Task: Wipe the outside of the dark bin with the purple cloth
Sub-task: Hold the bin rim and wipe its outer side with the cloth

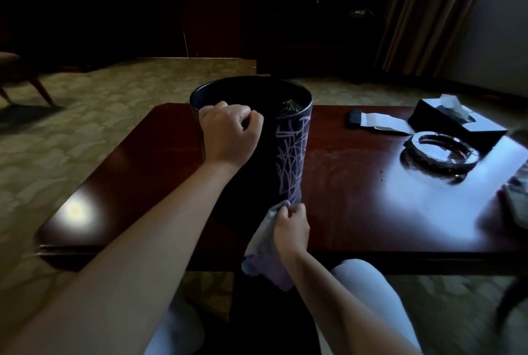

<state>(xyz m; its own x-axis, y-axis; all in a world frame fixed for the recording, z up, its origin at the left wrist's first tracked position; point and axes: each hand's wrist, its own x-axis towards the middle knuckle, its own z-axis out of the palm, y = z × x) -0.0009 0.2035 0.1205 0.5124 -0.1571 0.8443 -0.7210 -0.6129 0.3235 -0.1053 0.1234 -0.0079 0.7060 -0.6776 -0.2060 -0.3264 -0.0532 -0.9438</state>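
On the desk (357,197), left hand (228,134) is gripping the bin (288,160) rim; right hand (291,226) is pinching the cloth (264,240) low — best sweeping upward firmly.

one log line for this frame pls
left hand: grips dark bin rim | right hand: holds purple cloth at bin base | table

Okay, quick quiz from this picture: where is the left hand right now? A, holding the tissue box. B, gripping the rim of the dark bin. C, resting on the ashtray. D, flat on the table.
B: the left hand curls over the near rim of the dark bin, steadying it on the table, while the right hand holds the purple cloth at the bin's base.
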